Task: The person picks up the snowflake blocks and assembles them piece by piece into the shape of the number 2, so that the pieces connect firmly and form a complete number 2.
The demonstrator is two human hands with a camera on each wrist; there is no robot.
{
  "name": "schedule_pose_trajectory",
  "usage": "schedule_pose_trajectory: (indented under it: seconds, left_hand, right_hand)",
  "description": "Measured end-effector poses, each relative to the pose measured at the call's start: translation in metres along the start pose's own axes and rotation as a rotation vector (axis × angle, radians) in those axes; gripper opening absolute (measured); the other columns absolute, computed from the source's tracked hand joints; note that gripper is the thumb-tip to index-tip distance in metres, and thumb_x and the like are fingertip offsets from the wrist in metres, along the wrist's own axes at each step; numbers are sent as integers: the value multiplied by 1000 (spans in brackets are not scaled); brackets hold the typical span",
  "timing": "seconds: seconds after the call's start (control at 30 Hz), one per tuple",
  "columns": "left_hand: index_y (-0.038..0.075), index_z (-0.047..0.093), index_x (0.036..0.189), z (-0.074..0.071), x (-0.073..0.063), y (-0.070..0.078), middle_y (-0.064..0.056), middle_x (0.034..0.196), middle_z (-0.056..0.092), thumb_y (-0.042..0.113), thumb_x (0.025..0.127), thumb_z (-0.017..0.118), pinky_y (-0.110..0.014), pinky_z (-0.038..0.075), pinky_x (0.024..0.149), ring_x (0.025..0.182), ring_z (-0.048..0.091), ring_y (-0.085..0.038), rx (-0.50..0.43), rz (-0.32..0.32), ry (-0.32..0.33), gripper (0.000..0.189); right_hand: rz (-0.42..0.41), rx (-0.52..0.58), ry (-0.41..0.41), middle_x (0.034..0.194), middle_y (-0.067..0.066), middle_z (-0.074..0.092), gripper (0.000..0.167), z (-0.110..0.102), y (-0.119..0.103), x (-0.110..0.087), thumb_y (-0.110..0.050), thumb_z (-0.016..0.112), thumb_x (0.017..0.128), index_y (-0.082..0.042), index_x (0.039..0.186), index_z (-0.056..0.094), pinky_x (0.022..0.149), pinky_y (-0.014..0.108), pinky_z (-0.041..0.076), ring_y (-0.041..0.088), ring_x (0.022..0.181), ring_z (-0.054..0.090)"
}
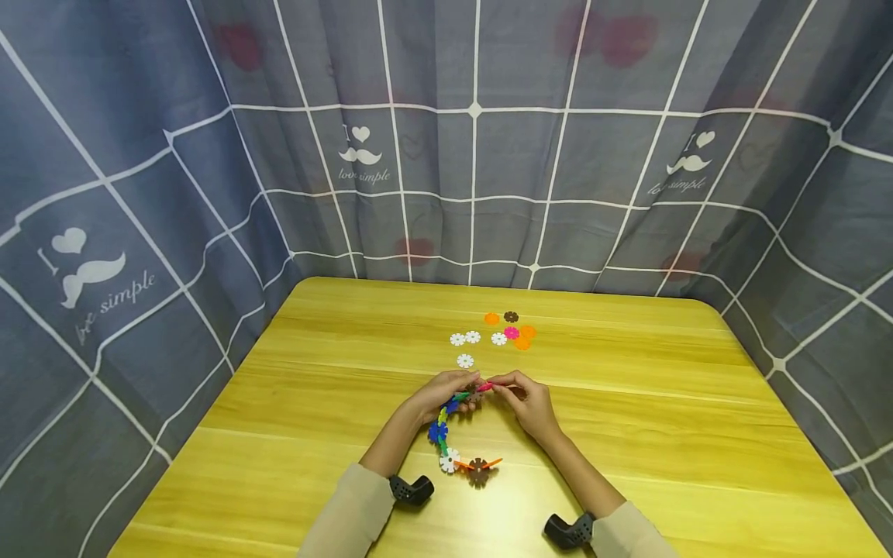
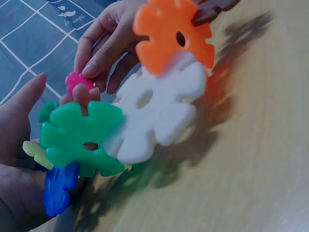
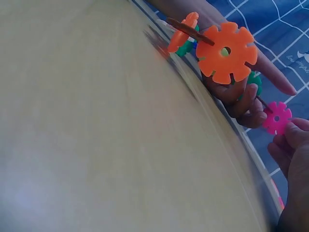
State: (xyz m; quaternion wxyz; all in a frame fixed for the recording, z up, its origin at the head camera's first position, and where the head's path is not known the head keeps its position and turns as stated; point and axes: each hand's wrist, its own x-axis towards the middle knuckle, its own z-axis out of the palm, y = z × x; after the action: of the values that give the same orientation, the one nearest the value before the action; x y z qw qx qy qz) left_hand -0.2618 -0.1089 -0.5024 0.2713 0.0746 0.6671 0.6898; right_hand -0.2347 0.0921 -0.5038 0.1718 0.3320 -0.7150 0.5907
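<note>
A curved chain of notched plastic discs (image 1: 438,432) (blue, green, yellow, white, orange and brown) stretches from my left hand (image 1: 441,394) toward the front of the table. My left hand holds the chain's far end, its fingers curled beneath the discs in the right wrist view. A pink notched disc (image 3: 277,118) is pinched between thumb and finger of my right hand (image 1: 532,404). It meets the edge of a brown disc at that end; how deep the slots sit is unclear. Close to the left wrist camera are a green disc (image 2: 79,137), a white disc (image 2: 149,106) and an orange disc (image 2: 169,41).
Loose notched discs lie beyond my hands on the wooden table (image 1: 314,434): several white discs (image 1: 465,361), orange discs (image 1: 491,318), a pink disc (image 1: 512,332) and a brown disc (image 1: 512,317). A grey checked curtain (image 1: 432,155) surrounds the table's back and sides.
</note>
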Motion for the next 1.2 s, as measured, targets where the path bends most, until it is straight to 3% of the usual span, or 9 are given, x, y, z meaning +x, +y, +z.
schedule_pose_trajectory:
  seconds: [0.2, 0.4, 0.5, 0.63, 0.73, 0.83, 1.07, 1.2]
  left_hand:
    - [-1, 62, 111, 0, 0, 0, -8, 84, 67, 32, 90, 60, -18, 44, 52, 58, 55, -8, 0, 30, -16, 39]
    - [-1, 63, 113, 0, 1, -2, -9, 89, 68, 30, 90, 61, -17, 42, 51, 59, 53, -8, 4, 59, -39, 39]
    - [-4, 61, 115, -6, -2, -2, -11, 91, 67, 28, 90, 61, -17, 43, 52, 60, 54, -8, -55, 38, -19, 41]
    - [-8, 57, 117, -14, -5, -3, -10, 91, 65, 27, 90, 61, -16, 44, 53, 62, 55, -8, -119, 27, 6, 45]
    - [-8, 57, 117, -17, -6, -2, -11, 94, 65, 28, 90, 61, -16, 44, 55, 63, 55, -8, -113, 28, 1, 45]
    - [-5, 58, 117, -19, -8, -1, -14, 98, 65, 26, 91, 60, -17, 44, 57, 64, 55, -9, -99, 20, 1, 41]
    - [-7, 57, 119, -20, -6, 0, -16, 99, 65, 27, 91, 59, -19, 45, 57, 64, 55, -9, -52, 28, -31, 44]
    - [-10, 57, 117, -19, -5, 1, -11, 93, 66, 29, 90, 60, -18, 42, 54, 62, 54, -8, -37, 39, -53, 46]
  right_hand:
    - [-32, -13, 2, 89, 23, 65, 17, 1, 0, 1, 21, 59, 78, 11, 92, 63, 68, 35, 54, 40, 79, 62]
    - [-42, -88, 52, 88, 19, 66, 16, -1, 2, 1, 16, 62, 79, 7, 92, 67, 65, 29, 54, 31, 76, 59]
    - [3, -96, 88, 91, 17, 66, 16, 1, 12, 2, 10, 61, 83, 4, 97, 67, 64, 27, 53, 26, 78, 59]
    - [131, -145, 109, 97, 12, 66, 19, 5, 34, 5, -3, 61, 88, 0, 106, 66, 66, 23, 52, 21, 81, 60]
    - [218, -206, 77, 99, 10, 66, 24, 10, 46, 12, -9, 64, 88, 0, 109, 65, 65, 23, 52, 19, 81, 61]
    - [252, -304, 15, 101, 8, 65, 28, 18, 53, 22, -14, 67, 86, -3, 112, 65, 68, 28, 51, 18, 82, 60]
    - [209, -631, -174, 108, 6, 56, 43, 32, 65, 44, -36, 65, 86, -13, 122, 62, 70, 30, 43, 18, 89, 49]
    - [211, -673, -209, 106, 8, 53, 39, 34, 66, 50, -38, 67, 83, -16, 115, 66, 68, 31, 42, 19, 89, 48]
